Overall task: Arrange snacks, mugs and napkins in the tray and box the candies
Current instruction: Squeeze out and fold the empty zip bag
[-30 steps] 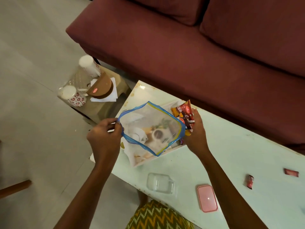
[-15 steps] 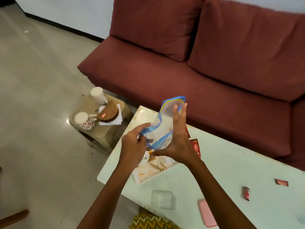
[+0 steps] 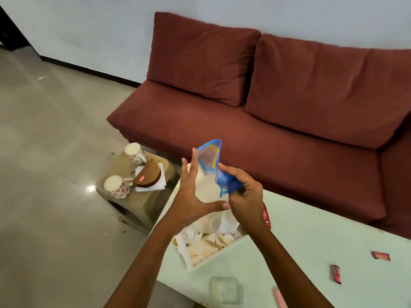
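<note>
Hands meet above the tray: the left hand (image 3: 193,196) is spread flat, fingers straight, pressing against the side of a clear zip bag (image 3: 209,158) that looks empty, while the right hand (image 3: 244,196) has its fingers curled round the bag's blue zip edge, bunching it. By that, the bag is being folded or crumpled out of the way, a side step before the arranging goes on. Far left, on a low stool (image 3: 142,202) beside the counter (image 3: 311,252), stand two patterned mugs (image 3: 116,187) and white napkins (image 3: 153,186) under a brown half-round object; none of these is in the tray yet. Below the hands the white tray (image 3: 183,254) sits on the counter's left end, with a red snack packet (image 3: 266,215) showing behind the right wrist; whether it lies inside I cannot tell. Nearer the person are a clear box (image 3: 226,290) and a pink lid (image 3: 279,298); two red candies (image 3: 337,274) lie loose further right. Next, the bag needs setting down to free both hands for the mugs.
</note>
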